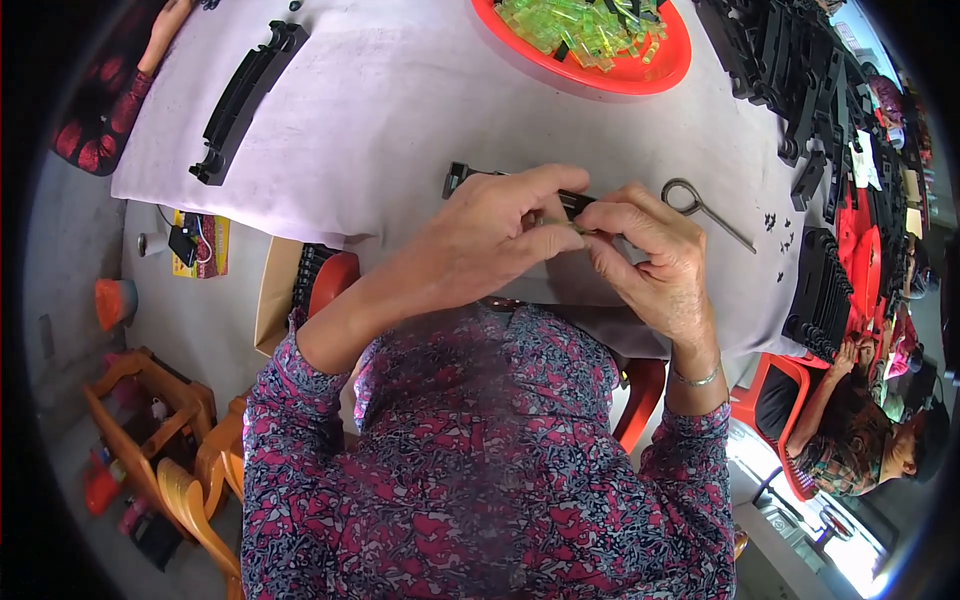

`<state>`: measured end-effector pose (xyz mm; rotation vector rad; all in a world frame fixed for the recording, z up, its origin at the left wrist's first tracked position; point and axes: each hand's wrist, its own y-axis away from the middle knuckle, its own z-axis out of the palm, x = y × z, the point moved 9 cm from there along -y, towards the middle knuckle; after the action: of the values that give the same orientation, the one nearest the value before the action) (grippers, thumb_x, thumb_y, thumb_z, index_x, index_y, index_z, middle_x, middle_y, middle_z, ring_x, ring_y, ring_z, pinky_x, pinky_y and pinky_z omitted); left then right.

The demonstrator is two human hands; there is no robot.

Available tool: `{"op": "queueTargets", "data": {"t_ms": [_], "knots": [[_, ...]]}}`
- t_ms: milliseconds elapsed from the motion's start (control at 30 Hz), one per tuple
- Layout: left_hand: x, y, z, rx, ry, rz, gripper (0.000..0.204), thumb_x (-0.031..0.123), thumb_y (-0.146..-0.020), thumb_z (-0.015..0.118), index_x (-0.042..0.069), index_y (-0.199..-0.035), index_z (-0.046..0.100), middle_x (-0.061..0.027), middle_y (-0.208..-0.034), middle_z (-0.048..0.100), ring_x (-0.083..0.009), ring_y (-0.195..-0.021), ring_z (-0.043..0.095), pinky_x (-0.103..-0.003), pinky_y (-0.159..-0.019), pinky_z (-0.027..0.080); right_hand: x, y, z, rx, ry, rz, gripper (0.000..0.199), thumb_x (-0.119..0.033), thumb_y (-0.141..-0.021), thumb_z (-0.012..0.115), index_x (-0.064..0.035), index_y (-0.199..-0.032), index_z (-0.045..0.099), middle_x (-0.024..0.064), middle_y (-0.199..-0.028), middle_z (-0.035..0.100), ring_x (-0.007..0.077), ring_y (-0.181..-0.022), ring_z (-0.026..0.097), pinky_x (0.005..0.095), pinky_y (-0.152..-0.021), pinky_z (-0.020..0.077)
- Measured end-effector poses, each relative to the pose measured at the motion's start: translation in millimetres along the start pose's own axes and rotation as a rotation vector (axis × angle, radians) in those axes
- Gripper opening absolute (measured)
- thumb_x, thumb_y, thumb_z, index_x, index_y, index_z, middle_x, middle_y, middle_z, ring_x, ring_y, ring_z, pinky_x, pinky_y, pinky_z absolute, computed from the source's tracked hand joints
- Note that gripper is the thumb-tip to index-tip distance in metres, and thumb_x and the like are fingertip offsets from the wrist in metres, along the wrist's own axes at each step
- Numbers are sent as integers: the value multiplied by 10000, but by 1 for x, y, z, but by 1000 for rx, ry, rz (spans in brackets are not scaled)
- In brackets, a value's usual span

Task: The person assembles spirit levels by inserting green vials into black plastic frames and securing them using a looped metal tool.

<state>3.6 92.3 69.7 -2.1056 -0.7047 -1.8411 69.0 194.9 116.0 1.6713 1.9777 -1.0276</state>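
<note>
Over the near part of the table, my left hand [490,235] and my right hand [655,250] meet at the fingertips. Both are closed around something small between them; a pale greenish bit shows there, but its kind is hidden by the fingers. A long black plastic part [455,179] runs beneath my left hand and shows again between the two hands. Whether the fingers grip this part or only cover it is unclear. A metal rod with a ring-shaped end [712,218] lies to the right of my right hand.
A red basin [655,75] of clear yellow-green pieces stands at the far side of the cloth-covered table [370,120]. One black curved part [250,100] lies far left; black parts [790,70] pile up right. Small black bits [783,243] lie nearby. Other people sit around.
</note>
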Motion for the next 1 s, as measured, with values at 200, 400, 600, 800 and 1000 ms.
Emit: {"op": "queueTargets", "data": {"t_ms": [200,400,600,800,1000], "knots": [[19,11,-26,315,-560,404,543,81,-664,798,18,-1167,604,-113,-939,583,-301,-823,595,-373,-707,485,28,6,-1,85,100,272,171,6,-726,696,-51,-886,678,78,-794,615,246,-720,631,336,-641,513],[14,3,-19,331,-685,418,449,118,-675,788,37,-1088,632,-108,-953,581,-317,-876,567,-413,-794,435,25,0,12,56,163,183,163,44,-763,695,-6,-913,659,69,-771,577,158,-645,576,288,-600,471],[1,-2,-13,285,-658,409,429,144,-696,776,49,-1088,633,-101,-937,588,-309,-896,582,-410,-801,438,27,1,16,80,192,232,126,22,-801,703,4,-921,669,77,-763,577,164,-638,572,294,-598,470],[3,-4,-12,243,-619,390,401,149,-721,766,39,-1084,635,-104,-932,595,-317,-871,590,-417,-784,450,27,5,15,195,160,281,93,-30,-777,707,-41,-866,682,96,-748,601,296,-727,598,398,-677,465],[-3,-22,-5,83,-581,324,255,150,-847,642,28,-1070,655,-123,-877,557,-338,-855,576,-437,-758,451,30,7,16,237,156,321,89,-33,-787,712,-46,-860,663,94,-742,610,300,-736,604,397,-695,465]]}}
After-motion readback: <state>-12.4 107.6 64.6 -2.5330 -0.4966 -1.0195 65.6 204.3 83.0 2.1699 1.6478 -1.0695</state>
